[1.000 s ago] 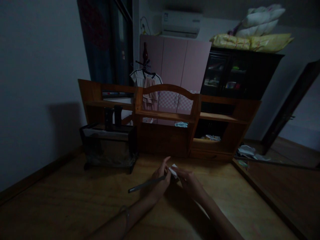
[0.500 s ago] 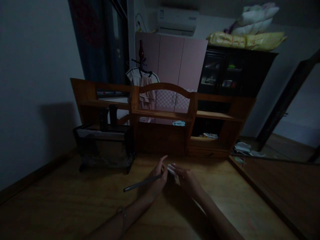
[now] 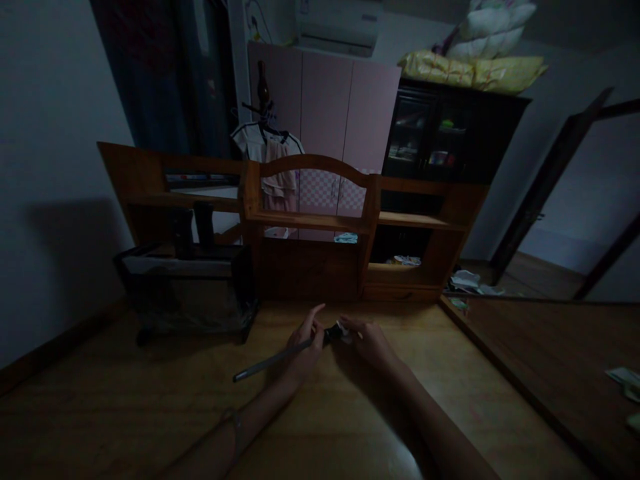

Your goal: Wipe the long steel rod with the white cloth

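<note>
A slim grey stick slants through my left hand, which is closed round it with the index finger raised. Its free end points down to the left. Just past those fingers is a dark, wider piece, perhaps the stick's other end; poor light hides its exact kind. My right hand pinches a small white, tissue-like piece against that dark end. Both hands are close together above the wooden tabletop.
A black-framed box-like appliance with dark uprights stands at the left. Behind the hands runs a wooden shelf unit. A raised wooden edge borders the tabletop on the right, with papers beyond it.
The view has shifted, so the room appears further left and slightly higher. Between my hands the dark end now shows, where the white piece was before. Both hands keep their hold.
</note>
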A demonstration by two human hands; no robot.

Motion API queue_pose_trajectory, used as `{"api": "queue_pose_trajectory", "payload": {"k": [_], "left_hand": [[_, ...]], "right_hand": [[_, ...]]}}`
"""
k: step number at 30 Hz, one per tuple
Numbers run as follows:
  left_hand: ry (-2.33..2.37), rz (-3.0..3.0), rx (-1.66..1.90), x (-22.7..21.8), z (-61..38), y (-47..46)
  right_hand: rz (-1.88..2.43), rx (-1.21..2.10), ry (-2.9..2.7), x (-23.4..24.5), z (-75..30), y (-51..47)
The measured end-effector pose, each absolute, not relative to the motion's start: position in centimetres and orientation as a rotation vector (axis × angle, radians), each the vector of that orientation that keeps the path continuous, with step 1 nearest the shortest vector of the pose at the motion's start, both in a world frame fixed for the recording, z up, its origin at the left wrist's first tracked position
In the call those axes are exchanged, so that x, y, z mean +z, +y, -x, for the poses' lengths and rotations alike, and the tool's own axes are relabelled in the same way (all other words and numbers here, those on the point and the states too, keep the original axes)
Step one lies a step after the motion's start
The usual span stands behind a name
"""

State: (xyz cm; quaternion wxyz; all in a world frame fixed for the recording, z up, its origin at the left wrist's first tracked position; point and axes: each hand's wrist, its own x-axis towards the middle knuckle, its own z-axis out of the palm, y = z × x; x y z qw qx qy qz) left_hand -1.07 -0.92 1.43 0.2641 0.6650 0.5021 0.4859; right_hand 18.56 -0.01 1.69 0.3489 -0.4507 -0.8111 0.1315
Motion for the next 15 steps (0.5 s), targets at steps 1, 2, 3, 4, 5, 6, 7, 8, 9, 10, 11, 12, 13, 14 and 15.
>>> {"api": "queue_pose_trajectory", "payload": {"k": [1,2,3,4,5,6,7,8,9,10,11,12,13,14,15], "left_hand": [[1.350,-1.788,1.311,1.3,1.1,-0.8],[1.338,-1.780,1.313,1.2,1.1,-0.7],[1.322,-1.774,1.322,1.1,1.1,-0.6],[1.306,-1.771,1.331,1.0,1.1,-0.4],[1.292,-1.768,1.342,1.0,1.2,-0.3],[1.275,-1.766,1.352,0.9,1.2,-0.2],[1.262,-1.760,1.365,0.8,1.2,-0.1],[1.253,-1.750,1.374,0.7,1.2,0.0],[1.249,-1.736,1.379,0.7,1.2,0.1],[1.249,-1.721,1.385,0.6,1.2,0.2],[1.253,-1.705,1.389,0.5,1.2,0.3],[1.261,-1.691,1.387,0.4,1.2,0.3],[1.266,-1.679,1.380,0.3,1.2,0.4],[1.265,-1.674,1.368,0.2,1.2,0.5],[1.262,-1.673,1.354,0.1,1.1,0.7]], "right_hand": [[1.126,0.366,-2.100,1.8,-18.0,-0.3],[1.074,0.395,-2.098,2.0,-17.4,-0.6],[1.017,0.422,-2.095,2.1,-16.9,-0.9],[0.964,0.448,-2.088,2.3,-16.4,-1.2],[0.916,0.467,-2.082,2.4,-15.9,-1.4],[0.882,0.478,-2.075,2.5,-15.6,-1.5],[0.865,0.480,-2.073,2.6,-15.4,-1.5],[0.865,0.475,-2.078,2.6,-15.4,-1.5],[0.879,0.465,-2.089,2.6,-15.5,-1.3],[0.901,0.452,-2.104,2.5,-15.7,-1.1],[0.939,0.432,-2.118,2.4,-16.1,-0.9],[0.992,0.405,-2.128,2.2,-16.5,-0.6],[1.057,0.371,-2.134,2.1,-16.9,-0.4],[1.128,0.332,-2.134,1.9,-17.3,-0.2],[1.201,0.288,-2.128,1.9,-17.6,0.0]]}}
